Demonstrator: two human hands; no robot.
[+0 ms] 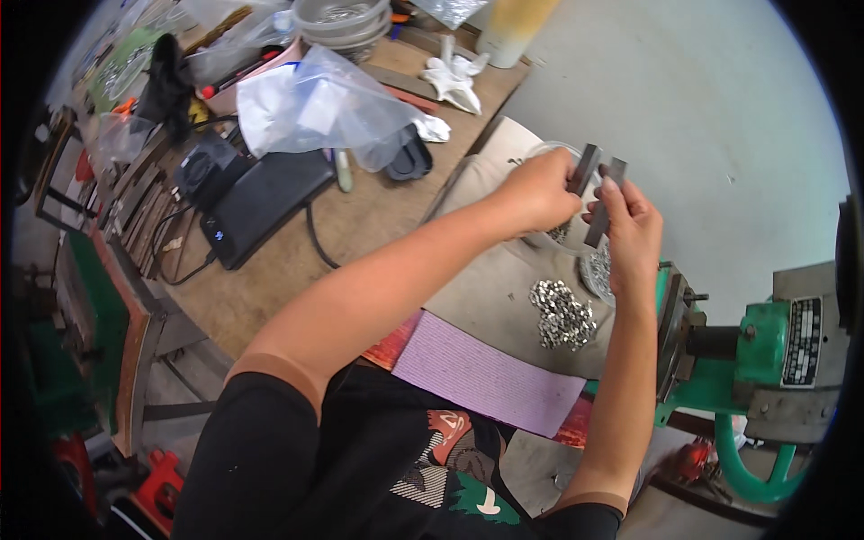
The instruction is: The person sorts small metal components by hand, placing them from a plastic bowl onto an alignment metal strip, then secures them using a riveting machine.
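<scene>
Head view: both hands are up over the right part of the bench (387, 220). The left hand (543, 193) is closed on a dark bar (586, 166); the right hand (637, 220) pinches a second bar (605, 205), thumb on its face. The bars stand side by side, tilted, with a narrow gap between them.

Beneath them is a clear tub (556, 147), partly hidden by the left hand. A smaller tub (594, 279) of metal bits sits beside the right wrist, which covers its edge. Nearer the person, a heap of shiny pieces (563, 315) lies loose on a cloth (481, 279), with a purple mat (486, 373) at the bench edge.

Left of the work are a black box (270, 207) with a cable (315, 238), a plastic bag (328, 108) and stacked tubs (346, 34). White gloves (453, 76) lie farther back. A green machine (765, 342) stands close on the right.
</scene>
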